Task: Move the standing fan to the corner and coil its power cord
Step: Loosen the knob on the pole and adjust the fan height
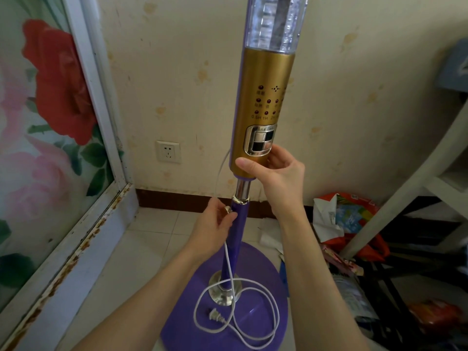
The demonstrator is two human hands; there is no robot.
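Gold fan column [266, 79] reads "0.5H", "1H".

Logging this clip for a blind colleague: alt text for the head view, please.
A person's right hand grips the gold body of a standing fan while the left hand holds its white cord beside the purple pole. The cord's loose end loops on the purple base, plug lying unplugged.

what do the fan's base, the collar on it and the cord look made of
Base: likely glossy purple plastic, softly reflective. Collar: looks like chromed metal, mirror-bright. Cord: white, apparently plastic or rubber sheathing, lying in limp loops.
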